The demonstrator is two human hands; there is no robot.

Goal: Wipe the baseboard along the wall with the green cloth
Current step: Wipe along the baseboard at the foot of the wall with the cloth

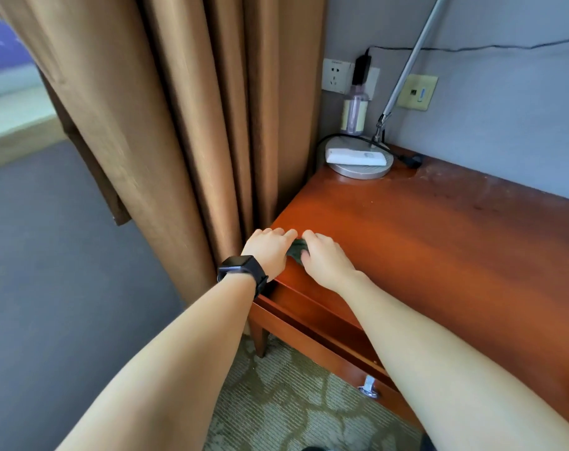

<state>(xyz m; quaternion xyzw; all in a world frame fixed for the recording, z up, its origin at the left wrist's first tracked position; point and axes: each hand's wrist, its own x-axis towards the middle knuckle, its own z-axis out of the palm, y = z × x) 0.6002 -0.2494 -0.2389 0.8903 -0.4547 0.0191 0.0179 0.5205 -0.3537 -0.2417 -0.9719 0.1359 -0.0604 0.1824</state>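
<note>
A small dark green cloth [297, 249] lies bunched on the near left corner of a reddish wooden desk [439, 242]. My left hand [270, 249], with a black watch on its wrist, rests on the cloth's left side. My right hand [325, 258] presses on its right side. Both hands cover most of the cloth, so only a narrow strip shows between them. No baseboard is visible; the curtain and desk hide the foot of the wall.
Brown curtains [179, 125] hang just left of the desk. At the desk's back corner stand a lamp base [361, 170] with a white remote [354, 156], a bottle [354, 112] and wall sockets [337, 75]. A drawer with a metal handle [369, 387] sits below. Patterned carpet [293, 402] lies underneath.
</note>
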